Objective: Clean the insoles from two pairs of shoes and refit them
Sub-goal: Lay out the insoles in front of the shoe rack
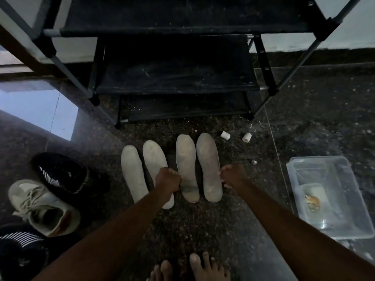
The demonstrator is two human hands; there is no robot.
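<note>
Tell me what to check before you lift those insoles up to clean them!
1. Four insoles lie side by side on the floor: ok.
2. The left hand grips the third insole from the left: ok.
3. The right hand pinches the edge of the fourth insole: ok.
4. Those two are clean already: not ok, they look stained.
5. The clear tub is close by on the right: ok.
6. Water in the tub: cannot tell.
</note>
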